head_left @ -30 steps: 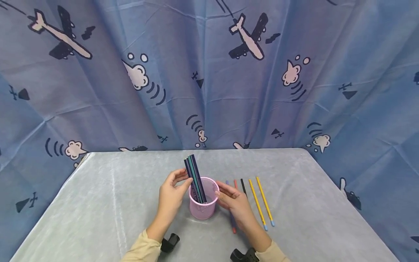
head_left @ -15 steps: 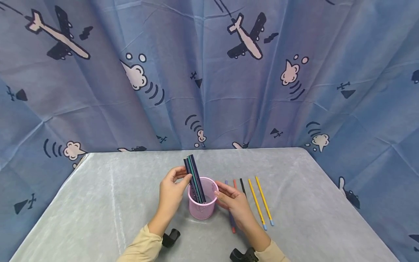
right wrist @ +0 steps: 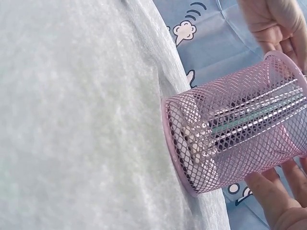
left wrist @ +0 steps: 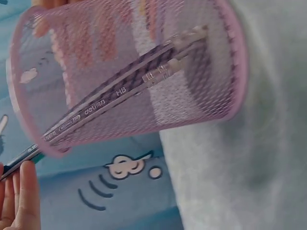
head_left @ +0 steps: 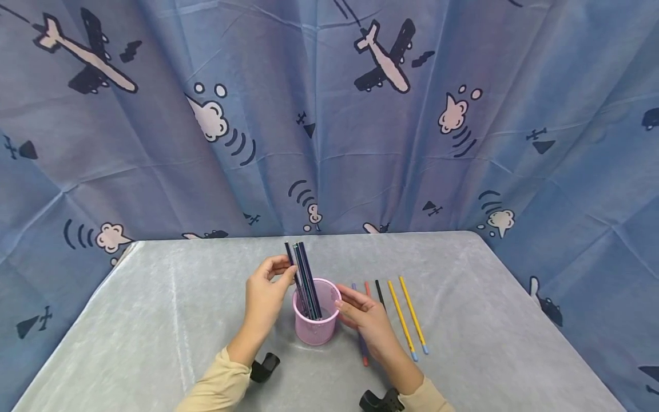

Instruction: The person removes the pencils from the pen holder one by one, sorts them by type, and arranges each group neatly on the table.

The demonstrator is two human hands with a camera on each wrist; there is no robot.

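Note:
A pink mesh pencil cup (head_left: 315, 332) stands on the table with several dark pencils (head_left: 309, 280) leaning inside it. My left hand (head_left: 265, 294) pinches one dark pencil (head_left: 290, 252) near its upper end, at the left side of the bunch. Its lower part is inside the cup; in the left wrist view the pencil (left wrist: 105, 106) bears "deli" and "HB" lettering, and eraser ends point to the cup's bottom. My right hand (head_left: 373, 326) holds the cup at its right side, thumb and fingers at the rim.
Right of the cup lie two yellow pencils (head_left: 403, 320) with blue ends, a black pencil (head_left: 380, 292), a red pencil (head_left: 367, 288) and a purple one (head_left: 361, 343), partly behind the right hand. A blue airplane-print curtain (head_left: 329, 143) hangs behind the table (head_left: 128, 332).
The left hand has shifted slightly left and up, and the pencil it pinches now stands apart from the bunch at the top. The right hand stays at the cup.

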